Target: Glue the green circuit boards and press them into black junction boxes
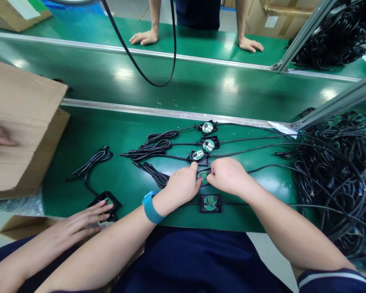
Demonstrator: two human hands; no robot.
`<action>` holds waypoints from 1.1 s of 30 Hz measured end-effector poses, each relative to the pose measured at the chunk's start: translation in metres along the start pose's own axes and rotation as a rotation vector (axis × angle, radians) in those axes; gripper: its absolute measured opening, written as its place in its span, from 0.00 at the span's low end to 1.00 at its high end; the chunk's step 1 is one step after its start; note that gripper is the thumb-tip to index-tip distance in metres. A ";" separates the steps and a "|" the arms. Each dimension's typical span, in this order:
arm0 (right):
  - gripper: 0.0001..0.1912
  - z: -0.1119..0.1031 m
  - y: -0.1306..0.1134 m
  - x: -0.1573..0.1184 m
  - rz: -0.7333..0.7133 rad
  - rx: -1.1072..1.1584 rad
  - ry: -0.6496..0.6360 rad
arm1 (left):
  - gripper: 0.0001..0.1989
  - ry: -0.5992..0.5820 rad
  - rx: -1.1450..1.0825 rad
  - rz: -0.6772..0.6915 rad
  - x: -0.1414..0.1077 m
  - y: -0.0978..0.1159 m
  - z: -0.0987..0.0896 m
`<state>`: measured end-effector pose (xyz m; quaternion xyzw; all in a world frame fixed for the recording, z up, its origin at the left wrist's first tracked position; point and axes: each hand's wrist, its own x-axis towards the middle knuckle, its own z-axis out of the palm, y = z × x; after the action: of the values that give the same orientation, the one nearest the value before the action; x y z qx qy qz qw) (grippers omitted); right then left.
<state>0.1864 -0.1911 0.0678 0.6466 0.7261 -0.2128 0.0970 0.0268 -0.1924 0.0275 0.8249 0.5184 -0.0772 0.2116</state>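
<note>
Left hand [183, 184], right hand [228, 175] curled narrow at green circuit board [204, 176], mid-frame; can't tell grip. I'd keep it level.

- Assembly workshop, likely a factory floor.
- Long green bench [125, 126], metal rails [140, 110] along it.
- Row of wired circuit boards [211, 202].
- Big cable heap [338, 171] at right.
- Cartons [33, 114] about.
- Co-worker [198, 14] in navy opposite.
</note>
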 end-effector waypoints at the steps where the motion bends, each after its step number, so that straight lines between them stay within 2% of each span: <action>1: 0.10 0.002 0.003 -0.002 -0.027 -0.005 0.021 | 0.13 0.006 -0.010 0.005 0.001 -0.002 0.001; 7: 0.08 0.027 0.041 -0.007 -0.329 0.176 0.141 | 0.13 0.027 -0.090 0.021 0.004 -0.007 0.008; 11: 0.09 0.043 0.055 -0.002 -0.416 0.189 0.234 | 0.16 0.062 -0.092 0.003 0.000 -0.004 0.010; 16: 0.09 0.048 0.052 -0.001 -0.416 0.188 0.270 | 0.15 0.119 -0.054 0.090 -0.014 -0.004 0.014; 21: 0.09 0.045 0.049 -0.006 -0.381 0.196 0.236 | 0.23 0.161 0.141 0.273 -0.019 -0.014 0.025; 28: 0.12 0.025 0.034 -0.015 -0.418 -0.120 0.229 | 0.24 0.169 0.211 0.311 -0.015 -0.020 0.033; 33: 0.11 0.020 0.030 -0.013 -0.454 -0.156 0.208 | 0.23 0.166 0.225 0.311 -0.015 -0.020 0.033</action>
<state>0.2148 -0.2097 0.0500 0.4759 0.8730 -0.1050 0.0211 0.0054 -0.2119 -0.0021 0.9169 0.3886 -0.0329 0.0843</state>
